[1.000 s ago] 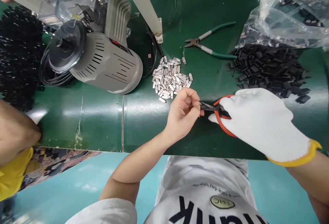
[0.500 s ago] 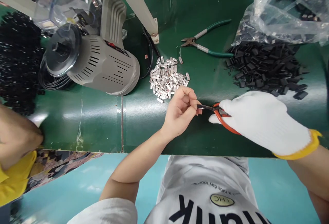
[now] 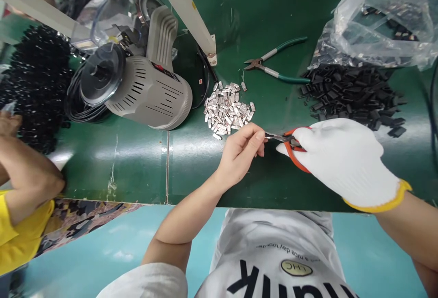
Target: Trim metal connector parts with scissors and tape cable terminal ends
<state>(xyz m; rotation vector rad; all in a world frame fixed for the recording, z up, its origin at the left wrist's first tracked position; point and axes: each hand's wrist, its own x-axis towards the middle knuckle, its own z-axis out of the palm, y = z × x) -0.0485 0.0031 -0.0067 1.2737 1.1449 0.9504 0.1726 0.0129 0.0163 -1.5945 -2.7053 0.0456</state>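
Observation:
My right hand (image 3: 345, 156), in a white glove with a yellow cuff, is wrapped round red-handled pliers (image 3: 297, 156). The narrow jaws of these pliers point left and reach the fingertips of my left hand (image 3: 241, 152). That hand is bare and pinches a small black piece (image 3: 266, 136) at the jaw tips; fingers hide most of it. Just beyond my left hand lies a pile of small silver metal connector shells (image 3: 227, 111). A heap of small black plastic pieces (image 3: 352, 90) lies beyond my gloved hand.
Green-handled cutters (image 3: 270, 62) lie open on the green table (image 3: 198, 170). Clear plastic bags (image 3: 376, 28) of parts stand at the back right. At left are a grey machine (image 3: 150, 92), a white metal post (image 3: 188, 10), a black heap (image 3: 30, 88) and a co-worker's arm (image 3: 27, 161).
The camera view has shifted slightly, so the table things appear further right or lower. My fingers have closed further over the black piece at the jaw tips.

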